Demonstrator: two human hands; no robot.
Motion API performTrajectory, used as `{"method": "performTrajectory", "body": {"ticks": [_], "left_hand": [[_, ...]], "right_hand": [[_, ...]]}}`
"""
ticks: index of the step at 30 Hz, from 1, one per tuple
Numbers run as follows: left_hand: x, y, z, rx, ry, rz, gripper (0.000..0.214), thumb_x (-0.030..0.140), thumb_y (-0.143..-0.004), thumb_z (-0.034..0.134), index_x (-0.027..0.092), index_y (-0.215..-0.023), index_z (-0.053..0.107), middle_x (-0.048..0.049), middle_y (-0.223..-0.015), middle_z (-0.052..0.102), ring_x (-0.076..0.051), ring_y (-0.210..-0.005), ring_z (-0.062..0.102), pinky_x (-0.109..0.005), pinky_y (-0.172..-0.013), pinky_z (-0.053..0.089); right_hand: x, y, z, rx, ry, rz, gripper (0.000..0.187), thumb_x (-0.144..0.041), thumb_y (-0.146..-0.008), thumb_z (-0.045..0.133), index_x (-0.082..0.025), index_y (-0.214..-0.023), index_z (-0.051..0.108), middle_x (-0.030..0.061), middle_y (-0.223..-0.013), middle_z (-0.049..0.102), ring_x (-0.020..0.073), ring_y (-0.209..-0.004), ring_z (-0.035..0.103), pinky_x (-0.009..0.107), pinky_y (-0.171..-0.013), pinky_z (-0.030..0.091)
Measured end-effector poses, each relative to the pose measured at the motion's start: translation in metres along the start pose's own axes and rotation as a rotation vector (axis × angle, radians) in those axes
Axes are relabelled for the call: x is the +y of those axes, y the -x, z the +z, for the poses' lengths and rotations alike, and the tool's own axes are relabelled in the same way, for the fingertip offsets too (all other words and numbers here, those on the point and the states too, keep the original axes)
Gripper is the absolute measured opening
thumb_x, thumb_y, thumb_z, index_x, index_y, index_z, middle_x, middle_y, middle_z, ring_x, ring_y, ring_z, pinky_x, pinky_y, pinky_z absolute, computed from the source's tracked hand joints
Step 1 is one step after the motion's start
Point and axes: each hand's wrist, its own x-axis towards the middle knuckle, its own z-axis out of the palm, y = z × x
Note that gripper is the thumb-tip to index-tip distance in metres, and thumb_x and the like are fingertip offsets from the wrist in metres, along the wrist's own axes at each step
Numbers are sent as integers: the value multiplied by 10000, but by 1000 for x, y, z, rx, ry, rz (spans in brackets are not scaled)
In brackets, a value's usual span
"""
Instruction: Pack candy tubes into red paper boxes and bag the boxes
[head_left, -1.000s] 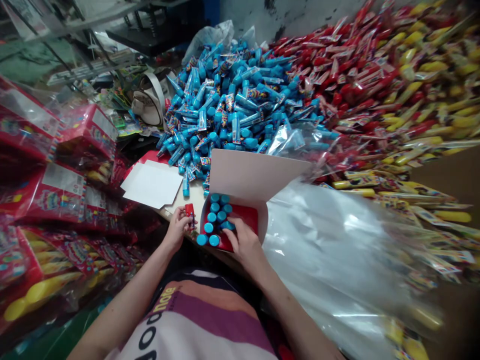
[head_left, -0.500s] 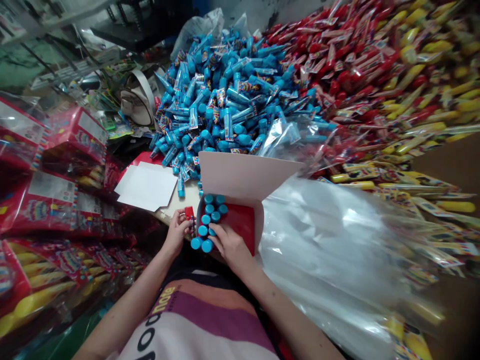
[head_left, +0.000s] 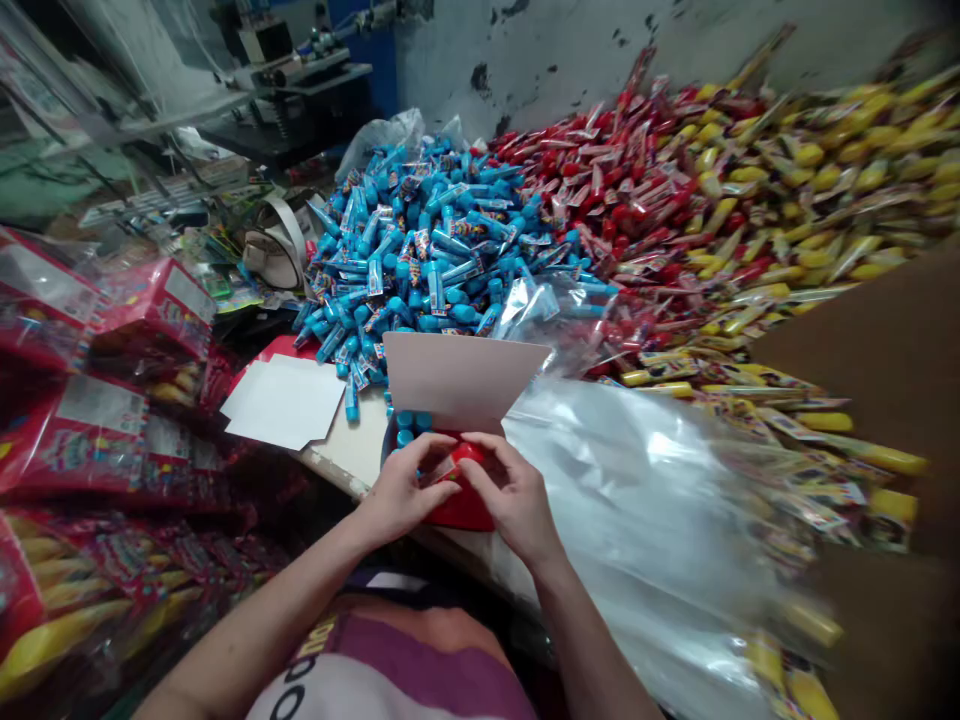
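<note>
1 red tube (head_left: pixel 468 453) is held over 1 open box (head_left: pixel 459 378), gripped at its red end by the right hand (head_left: pixel 519 495); left hand (head_left: pixel 399 488) is curled round the other end, grip can't be told. Long axis is slanted approx. near left to far right, red end pointed far right. Min. 3 blue caps (head_left: pixel 405 420) are seen in box, far left.

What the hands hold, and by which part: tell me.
The right hand holds a red item by its rounded end; the left hand is at its other end, grip unclear.
</note>
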Motion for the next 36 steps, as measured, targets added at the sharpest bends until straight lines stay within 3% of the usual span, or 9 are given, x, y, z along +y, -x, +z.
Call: {"method": "performTrajectory", "body": {"ticks": [4,8,12,15,18,23,28,36], "left_hand": [[-21,-15,-7,-68,-560,155,415,226,-858,581,159,-1264,528,-156,-1326,547,-305,-1265,465,-494,-1054,360],[-36,-14,-20,-215,-833,156,446,313,-923,500,174,-1346,480,-150,-1460,435,-325,-1383,332,-569,-1107,249],[-39,-3,-27,-253,-815,63,477,380,-961,412,175,-1391,426,-154,-1505,373,-300,-1410,296,-578,-1111,238],[-40,0,-27,-252,-761,34,489,395,-960,406,173,-1396,416,-153,-1523,343,-295,-1426,263,-563,-1105,259],[-43,0,-26,-231,-719,45,484,391,-957,414,175,-1389,425,-147,-1520,348,-288,-1433,246,-539,-1114,255],[-50,0,-25,-210,-681,64,491,390,-949,430,175,-1390,425,-145,-1523,341,-290,-1431,249,-532,-1121,242],[-52,0,-25,-199,-662,59,484,392,-948,430,195,-1390,420,-131,-1531,330,-284,-1432,249,-535,-1124,232],[-51,0,-25,-201,-643,55,478,372,-937,448,202,-1383,425,-122,-1530,333,-287,-1434,241,-542,-1124,227]], "right_hand": [[18,-6,-17,267,215,-31,229,-365,-839,603,-198,-994,627,42,-885,665,155,-699,623,291,-658,538],[29,-16,-14,255,278,-61,212,-367,-831,611,-200,-960,608,42,-902,646,141,-639,604,278,-606,521],[35,-25,4,249,305,-74,193,-382,-846,605,-212,-936,605,18,-820,651,163,-694,616,297,-676,517],[42,-29,18,248,310,-150,195,-384,-885,556,-216,-930,643,48,-901,660,193,-848,630,337,-792,516],[49,-29,28,228,316,-138,192,-357,-883,550,-208,-933,660,71,-957,647,205,-888,628,356,-814,522],[55,-25,30,131,292,-80,242,-265,-841,544,-211,-1065,617,80,-1078,640,219,-953,621,367,-811,533],[56,-33,26,118,384,-85,241,-313,-882,511,-196,-1065,618,89,-1044,666,231,-959,623,383,-841,519],[26,-47,29,-230,736,-145,223,-180,-906,498,-155,-1086,628,125,-1075,674,249,-1003,613,377,-903,466]]}}
